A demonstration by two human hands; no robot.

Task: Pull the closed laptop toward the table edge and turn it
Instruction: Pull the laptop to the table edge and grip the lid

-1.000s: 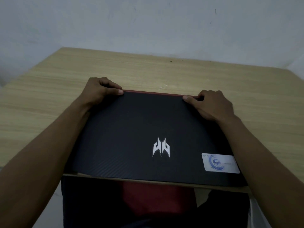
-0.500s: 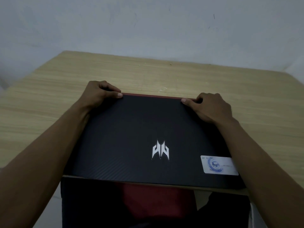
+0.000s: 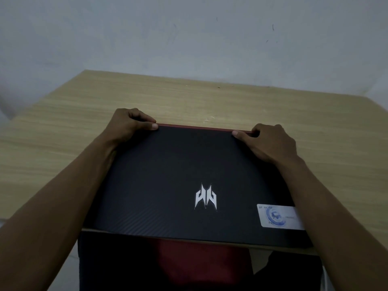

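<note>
A closed black laptop [image 3: 189,169] with a silver logo and a white sticker near its front right corner lies flat on the wooden table [image 3: 210,101]. Its near edge reaches the table's front edge. A thin red strip runs along its far edge. My left hand [image 3: 128,124] grips the far left corner, thumb on the lid and fingers curled behind the edge. My right hand [image 3: 270,143] holds the far right corner the same way.
A pale wall [image 3: 189,34] rises right behind the table's far edge. Bare wood stretches on both sides of the laptop and beyond it. Below the front edge I see my lap in dark and red clothing [image 3: 189,267].
The laptop and both hands sit slightly lower in view than a second ago. Both grips on the far corners are unchanged.
</note>
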